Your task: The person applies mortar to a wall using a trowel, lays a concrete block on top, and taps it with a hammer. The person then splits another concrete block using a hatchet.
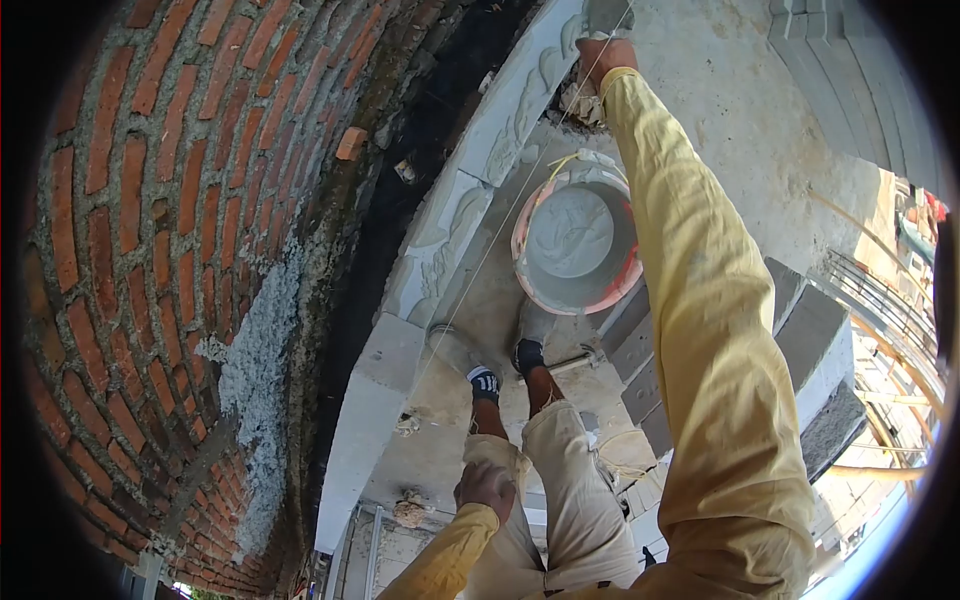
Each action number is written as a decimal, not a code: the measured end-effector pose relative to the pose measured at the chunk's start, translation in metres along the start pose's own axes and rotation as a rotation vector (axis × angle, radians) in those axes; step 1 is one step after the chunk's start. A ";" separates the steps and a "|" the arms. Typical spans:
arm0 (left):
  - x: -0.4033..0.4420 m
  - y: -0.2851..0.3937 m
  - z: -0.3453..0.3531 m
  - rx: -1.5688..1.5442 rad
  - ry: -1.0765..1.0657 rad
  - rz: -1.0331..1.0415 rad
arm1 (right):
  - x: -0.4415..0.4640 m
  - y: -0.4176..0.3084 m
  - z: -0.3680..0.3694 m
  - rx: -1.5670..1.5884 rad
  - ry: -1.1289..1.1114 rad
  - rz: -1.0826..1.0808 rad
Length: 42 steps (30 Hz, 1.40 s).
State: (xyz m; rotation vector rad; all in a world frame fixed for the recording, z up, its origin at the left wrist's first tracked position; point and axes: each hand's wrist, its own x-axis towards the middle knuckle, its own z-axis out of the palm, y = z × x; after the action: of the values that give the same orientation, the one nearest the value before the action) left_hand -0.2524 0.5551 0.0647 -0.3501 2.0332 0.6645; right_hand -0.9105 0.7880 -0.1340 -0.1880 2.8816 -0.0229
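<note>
My right hand (pixel 605 60) reaches far out to the top of the view, over the end of a row of pale blocks (pixel 385 370). Its fingers are closed round what looks like a trowel (pixel 609 16), its grey, mortar-coated blade partly cut off by the frame edge. Wet mortar (pixel 522 105) lies in ridges along the blocks. My left hand (pixel 487 487) rests on my knee, fingers laid over the trouser cloth, holding nothing. Between my feet and the right hand stands a reddish bucket (pixel 522 240) with grey mortar (pixel 570 232) inside.
A taut string (pixel 500 240) runs along the block row. Left of it are a dark gap (pixel 385 200) and a brick wall (pixel 150 230). Grey blocks (pixel 810 330) are stacked at right, with more blocks (pixel 850 80) upper right. A hammer-like tool (pixel 575 362) lies by my foot.
</note>
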 end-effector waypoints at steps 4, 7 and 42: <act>0.006 0.002 0.000 0.003 -0.014 -0.008 | -0.074 -0.038 0.019 0.869 0.078 0.468; 0.005 0.002 -0.002 0.014 -0.039 -0.021 | -0.147 -0.087 0.016 0.985 -0.025 0.544; -0.019 -0.052 0.012 0.046 -0.104 -0.063 | -0.348 0.006 0.252 0.270 -0.898 0.582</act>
State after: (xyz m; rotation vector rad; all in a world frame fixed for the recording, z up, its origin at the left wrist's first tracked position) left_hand -0.2087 0.5193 0.0594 -0.3440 1.9274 0.5845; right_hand -0.5138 0.8395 -0.2911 0.5498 1.9147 -0.1688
